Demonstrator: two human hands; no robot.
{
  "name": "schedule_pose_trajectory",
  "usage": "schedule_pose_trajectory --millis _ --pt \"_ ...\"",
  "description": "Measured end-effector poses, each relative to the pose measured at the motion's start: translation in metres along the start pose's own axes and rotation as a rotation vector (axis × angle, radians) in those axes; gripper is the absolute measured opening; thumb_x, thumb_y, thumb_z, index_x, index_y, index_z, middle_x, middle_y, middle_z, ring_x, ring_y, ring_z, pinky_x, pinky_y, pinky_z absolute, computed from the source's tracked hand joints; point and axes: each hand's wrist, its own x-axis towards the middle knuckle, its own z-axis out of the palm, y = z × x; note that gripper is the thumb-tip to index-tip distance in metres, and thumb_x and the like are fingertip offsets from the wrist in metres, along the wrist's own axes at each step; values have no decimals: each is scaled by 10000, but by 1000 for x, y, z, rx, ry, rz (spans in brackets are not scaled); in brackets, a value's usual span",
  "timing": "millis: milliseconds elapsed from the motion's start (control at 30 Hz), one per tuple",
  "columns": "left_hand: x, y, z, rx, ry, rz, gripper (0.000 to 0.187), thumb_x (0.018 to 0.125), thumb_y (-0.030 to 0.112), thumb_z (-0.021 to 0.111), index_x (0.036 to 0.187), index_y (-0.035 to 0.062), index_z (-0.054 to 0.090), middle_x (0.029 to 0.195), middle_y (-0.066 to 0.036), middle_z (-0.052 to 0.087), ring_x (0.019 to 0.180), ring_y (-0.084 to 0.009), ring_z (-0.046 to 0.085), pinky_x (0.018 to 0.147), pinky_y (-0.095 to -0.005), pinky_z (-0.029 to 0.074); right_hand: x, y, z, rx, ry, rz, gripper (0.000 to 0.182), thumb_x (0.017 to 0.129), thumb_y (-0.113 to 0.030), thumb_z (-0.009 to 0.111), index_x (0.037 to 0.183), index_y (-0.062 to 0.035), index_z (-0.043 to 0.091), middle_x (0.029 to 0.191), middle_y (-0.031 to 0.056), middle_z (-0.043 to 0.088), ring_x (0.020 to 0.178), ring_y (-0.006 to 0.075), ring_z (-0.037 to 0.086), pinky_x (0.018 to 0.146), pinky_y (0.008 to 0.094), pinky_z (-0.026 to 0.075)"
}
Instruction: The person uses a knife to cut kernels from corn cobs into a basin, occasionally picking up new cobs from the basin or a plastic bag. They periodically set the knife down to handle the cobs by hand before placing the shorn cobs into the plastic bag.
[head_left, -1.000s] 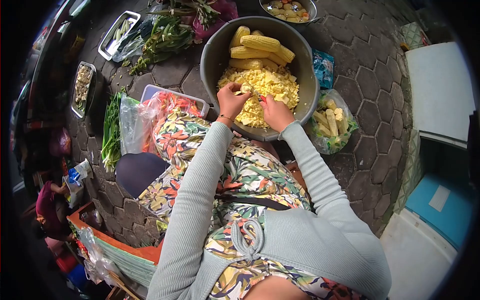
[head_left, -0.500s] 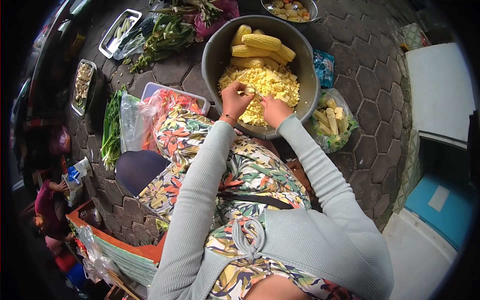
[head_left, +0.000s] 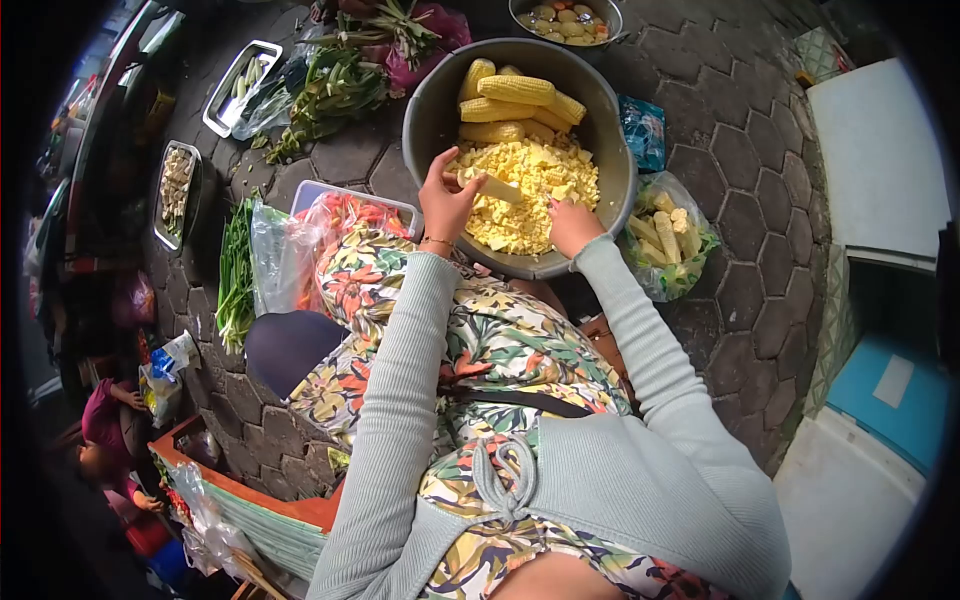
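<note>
Pale yellow, smooth-sided corn cob (head_left: 497, 189)

I am in a paved outdoor spot that looks like a food-preparation area beside a market or small eatery, with hexagonal pavers (head_left: 735, 215) underfoot and a big tub (head_left: 617, 205) of corn set right on the ground. Around me lie spring onions (head_left: 236, 275), a tray of red produce (head_left: 413, 222), a bowl of peeled vegetables (head_left: 567, 24) and a clear bag of cobs (head_left: 668, 240). At the dark, warped left edge there seem to be stall goods, near another person (head_left: 108, 430), though I cannot make them out well.
</note>
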Motion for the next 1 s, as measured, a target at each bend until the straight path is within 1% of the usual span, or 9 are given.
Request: schedule_pose_trajectory --millis 100,200,333,367,400,533,633,800,1000 --pt "7 -30 8 80 -99 -88 264 740 177 696 859 -27 578 674 -64 608 606 -95 597 540 -200 489 -19 -14 -10 0 -26 -94 256 853 -211 429 912 -12 579 856 190 587 768 315 602 678 406 476" --pt "7 -20 5 -184 -46 -351 354 759 207 679 918 -88 565 684 -90 608 575 -127 602 483 -221 513 -34 -25 -19 29 -42 -96 252 837 -193 434 886 -15 607 846 172 562 733 304 597 666 396 477" --pt "9 -24 7 -35 -45 -330 359 759 191 677 968 -74 556 791 -123 617 590 -126 607 496 -220 505 -26 -8 4 174 -6 -21 274 845 -230 435 861 9 567 786 212 578 738 358 580 664 442 456" --pt "7 -29 8 20 8 -183 356 758 174 675 993 -62 550 814 -118 612 600 -123 608 500 -220 499 -22 -1 13 252 38 15 297 848 -257 443 826 26 534 733 238 583 714 399 567 655 475 439" --pt "5 -32 9 75 61 -37 357 757 158 672 1018 -50 544 837 -114 606 609 -119 610 505 -220 492 -22 2 15 254 34 19 297 848 -257 443 826 26 534 733 238 583 714 399 567 655 475 439" --pt "7 -48 4 129 -31 -9 361 756 126 663 1060 -20 536 798 -77 594 598 -101 593 512 -219 478 -17 1 17 205 -28 71 303 853 -262 431 852 12 561 788 220 594 755 374 576 683 455 449" --pt "10 -52 4 247 -89 -1 320 752 116 668 1010 -31 548 735 -52 575 564 -86 563 493 -216 459 -20 -8 9 194 -78 98 308 859 -260 417 879 2 579 844 205 601 799 353 584 710 434 458" --pt "4 -15 -2 286 -59 -121 331 671 249 730 782 -11 557 625 -90 550 527 -188 515 541 -302 438 -23 -12 6 195 -104 111 310 860 -256 416 875 7 579 867 203 600 807 349 584 713 433 457" --pt "8 -25 4 307 21 -208 402 670 345 708 752 -19 559 606 -106 568 541 -235 544 552 -314 447 -27 -6 6 203 -59 119 299 863 -245 408 897 8 565 860 196 600 808 349 582 717 433 453"
